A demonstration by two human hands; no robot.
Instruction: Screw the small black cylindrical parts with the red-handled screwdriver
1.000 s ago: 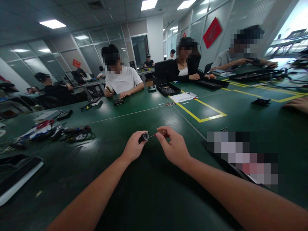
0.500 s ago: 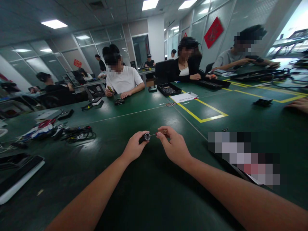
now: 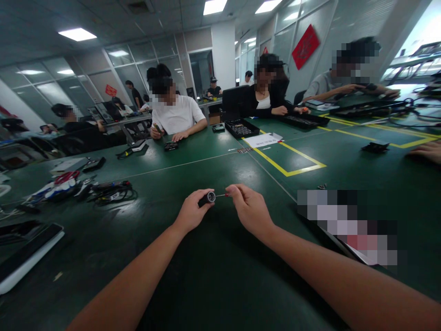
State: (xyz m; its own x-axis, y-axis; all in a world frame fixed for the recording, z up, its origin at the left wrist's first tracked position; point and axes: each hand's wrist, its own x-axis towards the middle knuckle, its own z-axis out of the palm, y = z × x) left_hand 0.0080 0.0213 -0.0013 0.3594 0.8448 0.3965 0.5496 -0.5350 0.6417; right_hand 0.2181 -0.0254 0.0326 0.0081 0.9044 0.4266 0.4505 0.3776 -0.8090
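Above the green table [image 3: 206, 285], my left hand [image 3: 191, 212] is closed around a small black cylinder [image 3: 206, 197]. A ring-shaped pale rim on its round end faces me. My right hand [image 3: 251, 209] pinches a screwdriver [image 3: 222, 195] with a thin metal shaft and a red part by my fingertips; most of its handle is hidden in the hand. The shaft points left, and its tip meets the rim of the cylinder or lies just beside it; which of the two I cannot tell.
Tangled cables [image 3: 112, 191] and a black-and-white case [image 3: 31, 257] lie on the left. Tiny loose parts [image 3: 322, 186] sit near a blurred-out flat item [image 3: 347, 225] on the right. Farther back are a black parts tray [image 3: 242, 128], a paper sheet [image 3: 263, 139] and several seated people.
My right fingers have shifted slightly, and more of the screwdriver's red part now shows. My left hand with the black cylinder has hardly moved.
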